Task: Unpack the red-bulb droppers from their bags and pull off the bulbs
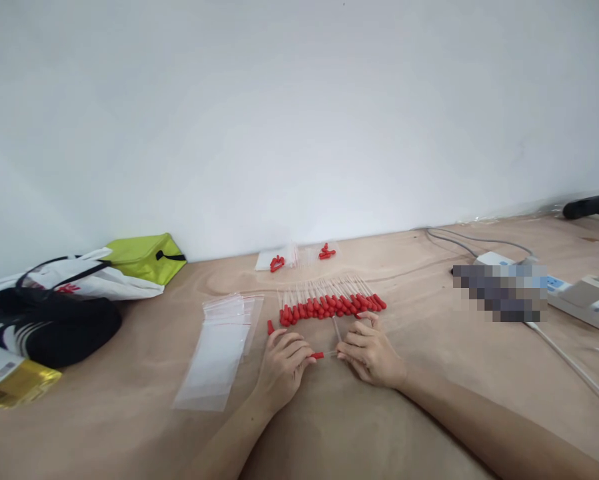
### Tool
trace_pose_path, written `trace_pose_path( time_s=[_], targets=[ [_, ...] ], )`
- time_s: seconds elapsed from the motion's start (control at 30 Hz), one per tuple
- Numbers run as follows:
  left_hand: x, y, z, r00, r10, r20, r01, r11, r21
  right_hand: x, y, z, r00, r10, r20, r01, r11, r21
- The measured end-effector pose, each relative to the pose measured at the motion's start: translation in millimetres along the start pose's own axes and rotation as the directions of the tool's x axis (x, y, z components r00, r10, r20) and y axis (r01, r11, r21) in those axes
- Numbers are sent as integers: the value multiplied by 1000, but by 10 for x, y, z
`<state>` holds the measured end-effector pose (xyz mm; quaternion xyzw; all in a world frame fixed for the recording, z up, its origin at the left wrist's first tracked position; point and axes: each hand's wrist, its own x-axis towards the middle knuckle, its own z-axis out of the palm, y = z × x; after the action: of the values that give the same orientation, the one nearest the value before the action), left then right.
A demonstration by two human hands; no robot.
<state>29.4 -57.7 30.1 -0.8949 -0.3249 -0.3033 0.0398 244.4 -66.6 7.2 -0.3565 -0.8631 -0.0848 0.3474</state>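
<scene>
Right, brown counter below, and a plain pale wall rises along its back edge. I've got both hands in my head view, low and near the middle. The left hand's fingers are pinching a red cap between thumb and fingertips; the right hand's fingers are pinching a thin see-through tube that reaches across to that cap. Whether the two are joined, I can't tell. A second red cap pokes up by the left knuckles, and just beyond the hands lies the row of droppers, red ends towards me, stems towards the wall.

Edges now: I see the back edge meeting the wall, with a black object at far right. My open room is the stretch of counter between the right hand and the white cord, plus a strip behind the row. Over there a grey cord loops by the power strip; a blurred patch hides what's beside it.

Containers: flat see-through bags overlap just left of the left hand. Two packets sit at the wall with red ends showing, too small to say how they're packed. Far left, a green bag, a white bag, a black bundle and a gold pack crowd together, contents hidden from me.
</scene>
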Motion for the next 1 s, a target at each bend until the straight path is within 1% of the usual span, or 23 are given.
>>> trace_pose_path(
  time_s=[0.33,0.57,0.63,0.83,1.0],
  targets=[
    [32,45,-34,999,5,48,-3,999,-44,20,-13,-5,999,3,-34,-2,1000,32],
    [36,45,-54,992,-36,120,43,998,-56,4,-5,-2,999,7,-37,-7,1000,0],
    [33,42,-46,992,-45,115,52,997,-57,-10,4,9,999,15,-48,-15,1000,1],
    [0,16,-5,998,-44,53,47,997,-62,-30,17,24,995,31,-94,-27,999,39],
    [-78,-38,30,997,-80,15,81,996,-49,-24,29,-16,983,80,-168,-65,994,93]
  ],
)
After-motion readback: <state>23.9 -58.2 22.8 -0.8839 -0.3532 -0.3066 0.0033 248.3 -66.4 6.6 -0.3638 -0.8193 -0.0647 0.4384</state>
